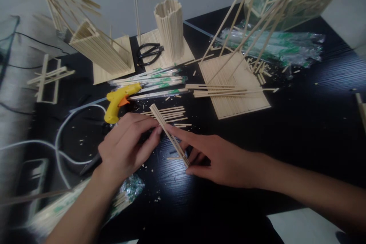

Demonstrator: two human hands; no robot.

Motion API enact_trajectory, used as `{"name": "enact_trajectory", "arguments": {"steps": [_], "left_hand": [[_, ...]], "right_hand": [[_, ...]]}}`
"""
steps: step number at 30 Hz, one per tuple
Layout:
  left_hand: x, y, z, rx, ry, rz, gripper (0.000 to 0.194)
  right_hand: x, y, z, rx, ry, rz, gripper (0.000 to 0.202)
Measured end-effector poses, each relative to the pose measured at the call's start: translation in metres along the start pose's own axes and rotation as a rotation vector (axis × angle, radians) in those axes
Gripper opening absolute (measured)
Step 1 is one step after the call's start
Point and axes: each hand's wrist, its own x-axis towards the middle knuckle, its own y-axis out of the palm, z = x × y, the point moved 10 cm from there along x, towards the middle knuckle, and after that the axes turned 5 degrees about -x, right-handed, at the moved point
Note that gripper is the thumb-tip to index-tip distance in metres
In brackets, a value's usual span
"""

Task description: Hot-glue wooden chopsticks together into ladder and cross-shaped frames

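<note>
A small bundle of wooden sticks (170,136), laid side by side, slants between my two hands above the black table. My right hand (210,152) grips it, the index finger along its upper side and the thumb at its lower end. From the left, my left hand (130,139) pinches the bundle's edge near its upper part with thumb and forefinger. Several loose cut sticks (174,112) lie on the table just behind the bundle. Close beyond my left hand rests a yellow hot glue gun (120,99) with an orange trigger.
Behind stand a round stick tower (170,30) and a leaning stick column (98,51) on flat stick bases. Black-handled cutters (149,54) lie between them. A stick panel (234,84) carries tall slanted sticks. Wrapped stick packs (274,44) lie at the back right; a white cable (57,141) curls left.
</note>
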Motion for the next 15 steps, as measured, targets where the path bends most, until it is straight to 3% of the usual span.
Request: {"name": "enact_trajectory", "arguments": {"steps": [15], "left_hand": [[-0.0009, -0.0005, -0.0007, -0.027, 0.001, -0.003, 0.034]], "right_hand": [[0.0, -0.0008, -0.0009, -0.001, 0.013, 0.005, 0.108]]}}
